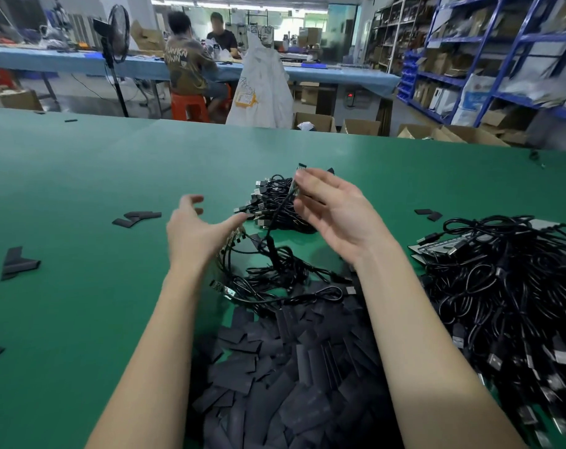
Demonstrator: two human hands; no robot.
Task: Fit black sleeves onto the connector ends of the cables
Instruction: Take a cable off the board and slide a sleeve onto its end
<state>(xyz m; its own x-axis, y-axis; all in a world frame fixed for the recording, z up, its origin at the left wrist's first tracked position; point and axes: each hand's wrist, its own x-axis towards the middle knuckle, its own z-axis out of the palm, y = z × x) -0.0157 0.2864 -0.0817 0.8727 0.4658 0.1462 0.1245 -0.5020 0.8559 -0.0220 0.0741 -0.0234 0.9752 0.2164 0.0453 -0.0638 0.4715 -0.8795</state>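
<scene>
My right hand (333, 215) is raised over the green table (81, 189), thumb and fingertips pinching the connector end (297, 179) of one black cable (272, 234). What I hold looks like a small board-like piece at the cable's tip, and the lead hangs from it down into the loose tangle below. My left hand (196, 231) is spread wide and holds nothing, fingers straight, the forefinger reaching toward the small bundle of cables (275, 205) just beyond it (whether it touches a plug there I cannot tell).

So I judge this to be the start of one round: a cable is picked, its end is up and presented, but no sleeve is on it yet. The black sleeves (291, 377) lie heaped near me between my forearms, flat and overlapping, with a few strays (136, 218) out to the left. The big heap of cables (502, 286) sits to my right.

The next move calls for my free left hand to come back to the heap and pinch up a single sleeve, not two stuck together. It likely needs squeezing at the edges to open its mouth. Then I have to line that mouth up with the connector end and slide it over squarely, with the right hand holding the cable steady close to the tip.
</scene>
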